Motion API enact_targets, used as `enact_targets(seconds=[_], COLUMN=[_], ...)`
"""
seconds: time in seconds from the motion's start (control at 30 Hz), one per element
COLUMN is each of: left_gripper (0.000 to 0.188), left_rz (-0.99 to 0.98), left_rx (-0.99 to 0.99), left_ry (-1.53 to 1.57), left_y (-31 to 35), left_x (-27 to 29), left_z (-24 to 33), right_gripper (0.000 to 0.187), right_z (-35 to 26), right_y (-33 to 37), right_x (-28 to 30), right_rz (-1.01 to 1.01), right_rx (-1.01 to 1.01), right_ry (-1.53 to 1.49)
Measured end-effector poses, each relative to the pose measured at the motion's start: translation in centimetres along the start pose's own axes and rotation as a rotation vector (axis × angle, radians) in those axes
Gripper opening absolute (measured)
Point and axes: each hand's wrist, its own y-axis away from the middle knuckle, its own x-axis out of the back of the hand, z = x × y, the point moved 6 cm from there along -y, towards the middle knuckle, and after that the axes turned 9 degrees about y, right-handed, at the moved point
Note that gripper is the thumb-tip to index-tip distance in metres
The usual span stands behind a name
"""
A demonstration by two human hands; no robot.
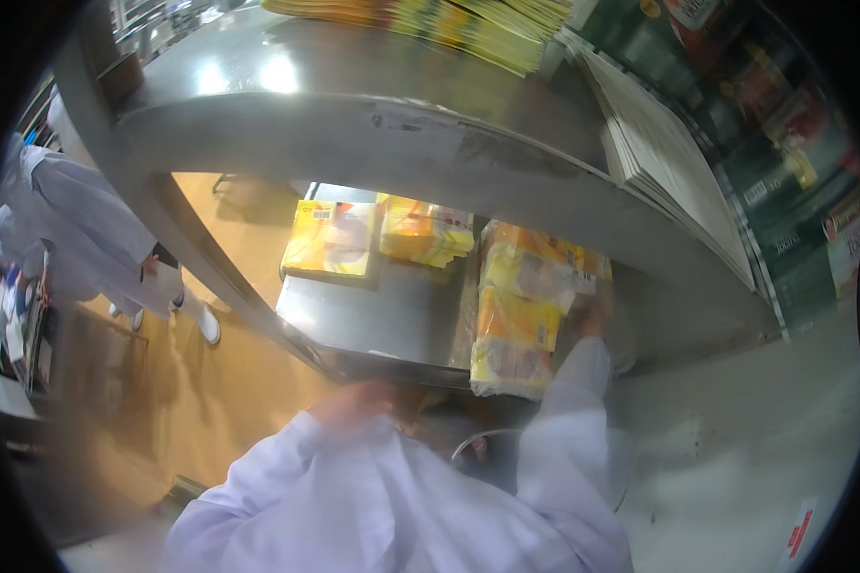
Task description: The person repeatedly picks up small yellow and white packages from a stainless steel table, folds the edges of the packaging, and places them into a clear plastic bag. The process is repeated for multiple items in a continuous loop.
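My right hand reaches in under the upper shelf, at the right side of a clear plastic bag of yellow-orange printed packets. It seems to touch the bag, but its fingers are blurred and partly hidden. Held low near my chest, my left hand is smeared by motion, close to the front edge of the lower metal shelf. On that shelf, left of the bag, lie a stack of flat yellow packets and another yellow-orange stack.
The metal upper shelf crosses above my hands, carrying yellow printed sheets and white boards. Green printed cartons stand at the far right. A person in pale work clothes stands on the left, beyond the metal post.
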Motion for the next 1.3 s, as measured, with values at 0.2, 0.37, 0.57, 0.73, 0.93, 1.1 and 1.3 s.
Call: enact_targets(seconds=[0.2, 0.37, 0.57, 0.73, 0.93, 1.1, 1.3], left_gripper=[0.052, 0.056, 0.057, 0.053, 0.072, 0.061, 0.057], left_rz=[0.031, -0.055, -0.199, -0.241, 0.086, 0.235, 1.06], left_rx=[0.061, 0.03, 0.002, -0.15, -0.577, -0.521, -0.691], left_ry=[-0.069, -0.067, -0.122, 0.025, 0.484, 0.836, 0.164], left_y=[0.1, -2.1, -5.1, -6.4, -6.5, -7.1, -2.0], left_x=[-1.5, -2.5, -3.4, -3.3, -1.0, 0.8, 7.4], left_z=[-1.4, -1.1, 0.0, 2.4, 9.3, 10.6, 8.5], right_gripper=[0.057, 0.054, 0.035, 0.028, 0.027, 0.026, 0.043], right_z=[-0.4, -4.1, -2.6, -8.0, -16.8, -28.8, -39.5], right_y=[2.9, 10.0, 13.6, 19.3, 24.7, 22.9, 25.0], right_x=[3.2, 19.3, 24.7, 35.2, 42.1, 34.1, 25.5], right_rz=[-0.018, 0.364, 0.367, 0.613, 0.516, 0.252, 0.493], right_rx=[-0.558, -0.183, 0.13, 0.184, 0.239, 0.437, 0.47], right_ry=[-1.413, -0.227, 0.02, 0.124, -0.587, -0.827, -0.85])
